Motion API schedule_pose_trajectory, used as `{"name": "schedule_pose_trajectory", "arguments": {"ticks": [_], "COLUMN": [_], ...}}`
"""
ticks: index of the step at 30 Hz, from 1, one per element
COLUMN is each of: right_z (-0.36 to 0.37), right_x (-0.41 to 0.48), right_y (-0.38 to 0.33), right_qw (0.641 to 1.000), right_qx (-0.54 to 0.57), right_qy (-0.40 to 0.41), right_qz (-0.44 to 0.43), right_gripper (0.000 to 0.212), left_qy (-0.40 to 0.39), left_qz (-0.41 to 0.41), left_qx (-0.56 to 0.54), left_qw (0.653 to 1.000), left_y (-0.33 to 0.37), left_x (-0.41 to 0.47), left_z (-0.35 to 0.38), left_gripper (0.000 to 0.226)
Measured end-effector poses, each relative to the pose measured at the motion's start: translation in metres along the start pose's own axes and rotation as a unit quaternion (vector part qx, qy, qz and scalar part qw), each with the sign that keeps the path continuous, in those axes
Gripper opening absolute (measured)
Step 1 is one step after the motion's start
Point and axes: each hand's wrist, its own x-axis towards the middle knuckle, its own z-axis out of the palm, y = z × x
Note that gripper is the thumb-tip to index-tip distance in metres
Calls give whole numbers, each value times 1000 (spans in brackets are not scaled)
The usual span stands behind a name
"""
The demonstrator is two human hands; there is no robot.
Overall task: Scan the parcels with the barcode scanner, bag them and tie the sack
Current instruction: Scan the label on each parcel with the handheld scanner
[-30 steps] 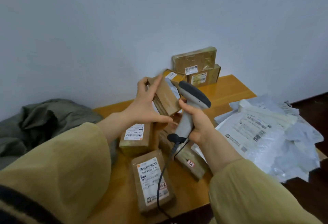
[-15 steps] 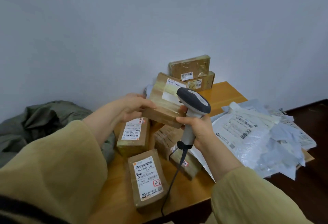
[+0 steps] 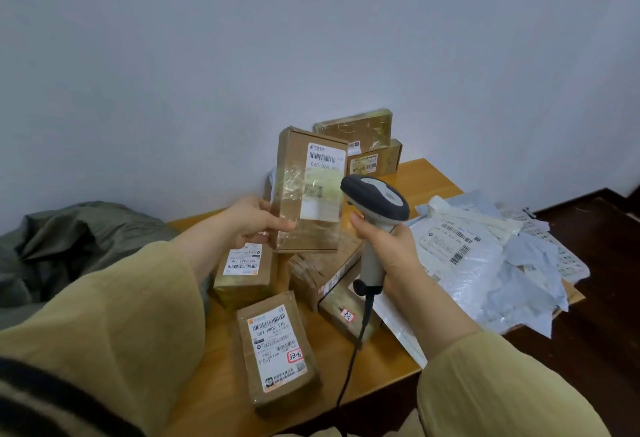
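Note:
My left hand (image 3: 258,220) holds a flat brown cardboard parcel (image 3: 306,191) upright by its left edge, its white barcode label facing me. My right hand (image 3: 389,249) grips the handle of a grey-and-white corded barcode scanner (image 3: 377,204), whose head sits just right of the parcel and points toward it. Several more brown parcels lie on the wooden table (image 3: 429,177) below my hands, the nearest one (image 3: 277,346) label up. A dark green sack (image 3: 86,239) lies crumpled to the left of the table.
Two taped boxes (image 3: 367,146) are stacked against the wall at the table's back. A heap of grey-white plastic mailers (image 3: 485,256) covers the table's right side and hangs over its edge. The scanner cable (image 3: 349,367) drops off the front edge. Dark floor lies to the right.
My left hand has turned the parcel from lying tilted to standing upright with its label toward me. The scanner in my right hand has stayed close beside it.

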Motion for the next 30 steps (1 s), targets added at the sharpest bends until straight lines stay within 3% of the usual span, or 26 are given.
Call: {"name": "schedule_pose_trajectory", "arguments": {"ticks": [7, 20, 30], "right_z": [-5, -11, -11], "right_x": [-20, -23, -20], "right_y": [-13, -18, -19], "right_qw": [997, 996, 996], "right_qx": [33, 26, 34], "right_qy": [-67, -69, -78], "right_qz": [14, 42, 37], "right_gripper": [17, 20, 20], "left_qy": [78, 96, 93], "left_qz": [47, 52, 33], "left_qx": [60, 60, 42], "left_qw": [994, 992, 994], "left_y": [-13, -17, -18], "left_x": [5, 16, 22], "left_z": [8, 13, 10], "left_gripper": [34, 30, 52]}}
